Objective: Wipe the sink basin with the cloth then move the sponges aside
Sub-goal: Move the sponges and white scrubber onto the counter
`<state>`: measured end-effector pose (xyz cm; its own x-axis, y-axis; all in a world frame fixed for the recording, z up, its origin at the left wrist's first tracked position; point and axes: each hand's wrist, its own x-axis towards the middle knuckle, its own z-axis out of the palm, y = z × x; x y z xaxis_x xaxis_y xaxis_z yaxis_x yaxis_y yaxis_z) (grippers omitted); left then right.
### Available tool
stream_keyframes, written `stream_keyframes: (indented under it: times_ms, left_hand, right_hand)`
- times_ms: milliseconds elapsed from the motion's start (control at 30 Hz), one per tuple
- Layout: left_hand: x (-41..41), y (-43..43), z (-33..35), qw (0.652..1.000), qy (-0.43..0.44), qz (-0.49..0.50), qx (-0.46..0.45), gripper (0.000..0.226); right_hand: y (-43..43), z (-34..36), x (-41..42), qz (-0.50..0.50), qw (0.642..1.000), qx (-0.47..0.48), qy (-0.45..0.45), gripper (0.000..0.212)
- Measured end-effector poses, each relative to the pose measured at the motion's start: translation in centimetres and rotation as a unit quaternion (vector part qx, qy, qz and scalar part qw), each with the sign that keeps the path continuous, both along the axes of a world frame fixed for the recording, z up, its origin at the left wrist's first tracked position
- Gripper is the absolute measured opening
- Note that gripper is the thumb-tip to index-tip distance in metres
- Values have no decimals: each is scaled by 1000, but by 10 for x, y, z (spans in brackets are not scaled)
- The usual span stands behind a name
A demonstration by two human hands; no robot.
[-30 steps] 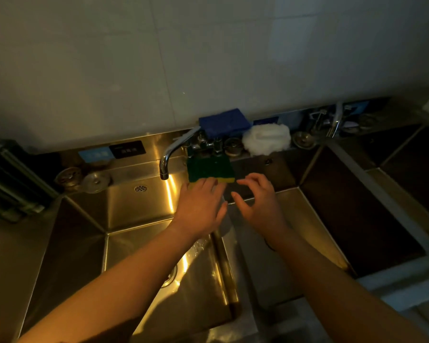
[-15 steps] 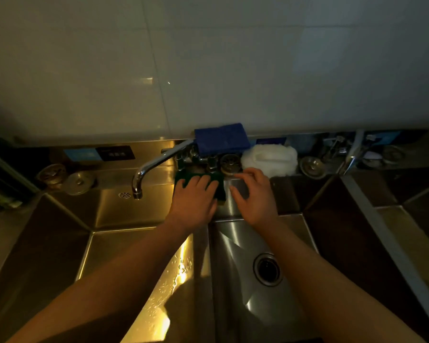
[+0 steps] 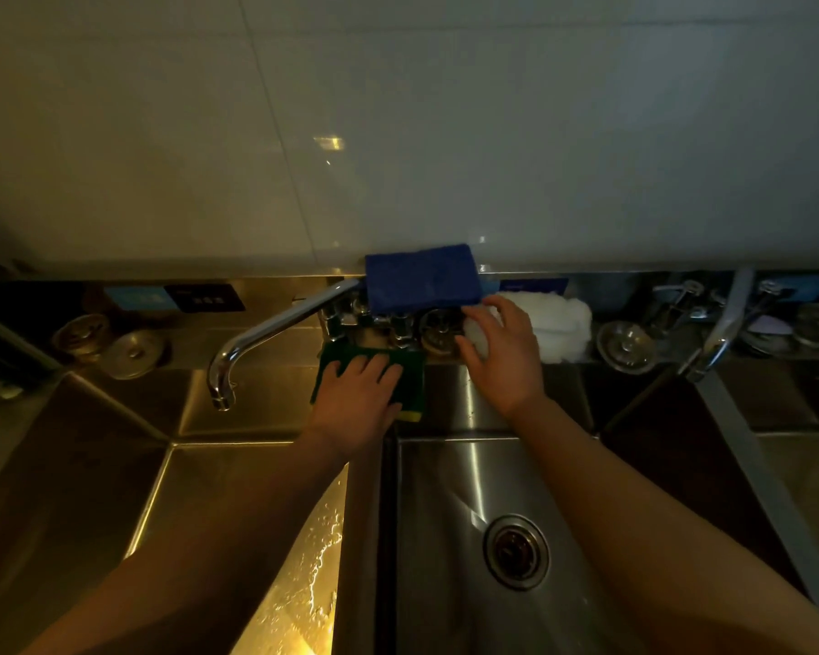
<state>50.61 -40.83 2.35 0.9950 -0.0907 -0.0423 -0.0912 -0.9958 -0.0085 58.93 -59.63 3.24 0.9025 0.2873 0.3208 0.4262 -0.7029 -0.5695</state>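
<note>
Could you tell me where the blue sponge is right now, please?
In the head view, the blue sponge sits centre, on top of the tap valves against the wall, above the green sponge and left of the white scrubber.

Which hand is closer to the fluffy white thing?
Right. The right hand rests on the fluffy white thing's left end. The left hand lies flat on the green sponge, well to its left.

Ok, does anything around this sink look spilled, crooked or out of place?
Only minor things: water droplets lie along the left basin's right side, and the blue sponge perches tilted on the tap fittings rather than lying flat. Nothing looks damaged.
</note>
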Motion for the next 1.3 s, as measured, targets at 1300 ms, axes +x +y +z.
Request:
stream_keyframes:
  times_ms: [1300]
  left_hand:
    - [2, 2, -16, 995, 79, -38, 53, 67]
  right_hand:
    - [28, 13, 23, 14, 999, 28, -14, 33]
